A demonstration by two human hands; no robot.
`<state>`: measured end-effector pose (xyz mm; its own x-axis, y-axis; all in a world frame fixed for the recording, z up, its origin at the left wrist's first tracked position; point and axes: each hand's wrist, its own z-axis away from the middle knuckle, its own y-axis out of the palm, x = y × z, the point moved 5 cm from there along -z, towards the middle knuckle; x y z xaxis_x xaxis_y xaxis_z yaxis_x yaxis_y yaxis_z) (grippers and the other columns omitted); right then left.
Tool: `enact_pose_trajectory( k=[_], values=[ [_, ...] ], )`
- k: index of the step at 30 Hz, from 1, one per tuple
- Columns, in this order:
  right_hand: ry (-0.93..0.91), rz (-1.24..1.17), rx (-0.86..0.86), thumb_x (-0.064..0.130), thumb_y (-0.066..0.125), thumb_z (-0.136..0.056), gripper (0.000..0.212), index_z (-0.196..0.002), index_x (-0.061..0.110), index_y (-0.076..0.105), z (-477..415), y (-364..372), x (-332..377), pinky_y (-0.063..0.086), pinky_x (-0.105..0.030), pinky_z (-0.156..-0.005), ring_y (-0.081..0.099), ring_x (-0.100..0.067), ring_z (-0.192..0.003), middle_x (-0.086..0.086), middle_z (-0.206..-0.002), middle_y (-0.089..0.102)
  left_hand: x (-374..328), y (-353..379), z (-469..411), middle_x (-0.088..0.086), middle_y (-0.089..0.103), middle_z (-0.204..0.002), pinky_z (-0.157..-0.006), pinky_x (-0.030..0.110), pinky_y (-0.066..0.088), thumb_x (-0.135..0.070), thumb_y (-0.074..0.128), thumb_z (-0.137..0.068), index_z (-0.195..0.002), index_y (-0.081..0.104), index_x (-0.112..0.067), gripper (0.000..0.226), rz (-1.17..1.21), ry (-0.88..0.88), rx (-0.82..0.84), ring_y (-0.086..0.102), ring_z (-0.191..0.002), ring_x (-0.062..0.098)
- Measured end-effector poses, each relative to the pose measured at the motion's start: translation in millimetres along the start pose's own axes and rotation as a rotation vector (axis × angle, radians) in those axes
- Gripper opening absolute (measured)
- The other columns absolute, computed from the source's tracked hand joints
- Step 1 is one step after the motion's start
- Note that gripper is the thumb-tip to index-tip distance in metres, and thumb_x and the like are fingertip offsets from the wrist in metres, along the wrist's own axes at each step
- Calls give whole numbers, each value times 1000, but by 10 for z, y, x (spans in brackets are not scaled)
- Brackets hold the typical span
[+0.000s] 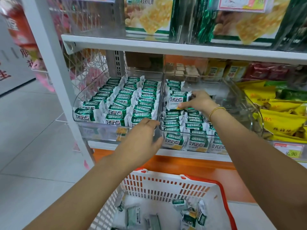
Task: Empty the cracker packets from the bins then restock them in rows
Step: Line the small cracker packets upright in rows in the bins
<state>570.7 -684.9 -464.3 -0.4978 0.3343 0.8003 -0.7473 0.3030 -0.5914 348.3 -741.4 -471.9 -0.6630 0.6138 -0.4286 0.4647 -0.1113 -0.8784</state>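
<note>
Two clear plastic bins stand side by side on a shelf. The left bin (93, 126) holds green-and-white cracker packets (126, 98) in three neat rows. The right bin (245, 103) has rows of the same packets on its left side, and its back right part is bare. My right hand (199, 101) pinches one cracker packet (178, 100) above the rows in the right bin. My left hand (142, 138) hovers with relaxed fingers at the front edge between the two bins, holding nothing.
A white basket with a red rim (166, 185) sits below me with several loose packets inside. Yellow snack bags (280, 117) fill the bin to the right. Boxed crackers (149, 15) stand on the shelf above. A price tag (292, 152) hangs lower right.
</note>
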Motion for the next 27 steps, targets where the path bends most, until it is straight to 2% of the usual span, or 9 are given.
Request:
enact_pose_trajectory(
  k=[3, 7, 12, 14, 16, 18, 22, 25, 27],
  values=[
    [22, 54, 39, 13, 80, -76, 66, -130, -8, 49, 17, 150, 66, 45, -36, -90, 61, -27, -101, -17, -104, 65, -1, 4, -3, 0, 43, -139, -91, 24, 40, -35, 51, -95, -142, 39, -19, 52, -13, 2, 6, 53, -114, 15],
    [39, 78, 65, 12, 80, -77, 78, -141, -2, 37, 15, 222, 88, 46, -33, -83, 63, -26, -88, -12, -79, 63, -3, 25, 18, 1, 41, -142, -94, 26, 39, -34, 51, -95, -144, 36, -19, 53, -44, 17, 17, 50, -120, 17],
    [-8, 178, -18, 22, 76, -82, 83, -148, 8, 28, 113, 85, 45, 42, -36, -100, 48, -28, -123, -14, -142, 45, -14, 28, 149, -3, 49, -130, -91, 27, 43, -28, 53, -94, -135, 46, -20, 43, 17, 67, -47, 53, -111, 15],
    [-148, 183, -162, 28, 72, -85, 54, -131, 11, 49, 338, -4, 97, 46, -30, -87, 57, -19, -98, -7, -118, 59, -7, 28, 230, -10, 55, -100, -77, 28, 46, -25, 55, -92, -110, 57, -22, 18, 98, 100, -115, 54, -88, 6],
    [-341, 128, -222, 29, 67, -88, 19, -94, 12, 61, 680, 8, 142, 44, -20, -68, 51, -7, -69, 4, -79, 57, 85, 128, 299, -13, 51, -75, -61, 26, 39, -26, 57, -91, -86, 54, -23, 6, 121, 72, -105, 50, -69, 3],
    [-455, 132, -88, 30, 67, -88, 25, -75, 10, 59, 989, 204, 79, 39, -13, -54, 44, -5, -56, 3, -64, 52, 252, 394, 397, -9, 48, -60, -53, 25, 33, -30, 57, -92, -78, 52, -21, 17, 71, -10, 38, 46, -57, 4],
    [-402, 204, 345, 34, 68, -87, 31, -73, 8, 60, 1445, 780, -317, 36, -17, -50, 45, -7, -54, -3, -63, 54, 839, 1031, 763, -6, 47, -56, -51, 20, 34, -26, 57, -91, -66, 52, -15, 28, -15, -220, 349, 49, -54, 10],
    [-271, 480, 684, 38, 64, -89, 31, -91, 7, 68, 1560, 1358, -850, 41, -20, -58, 55, -12, -73, -1, -86, 65, 1369, 1353, 1115, -5, 49, -68, -66, 23, 39, -29, 52, -87, -62, 54, -14, 29, -69, -346, 569, 61, -78, 19],
    [-161, 576, 792, 36, 63, -89, 38, -105, 2, 67, 1566, 1742, -1266, 50, -30, -76, 62, -27, -95, -12, -108, 67, 1637, 1438, 1312, -7, 54, -82, -75, 22, 39, -23, 54, -89, -85, 67, -7, 21, -112, -409, 652, 59, -91, 16]
  ],
)
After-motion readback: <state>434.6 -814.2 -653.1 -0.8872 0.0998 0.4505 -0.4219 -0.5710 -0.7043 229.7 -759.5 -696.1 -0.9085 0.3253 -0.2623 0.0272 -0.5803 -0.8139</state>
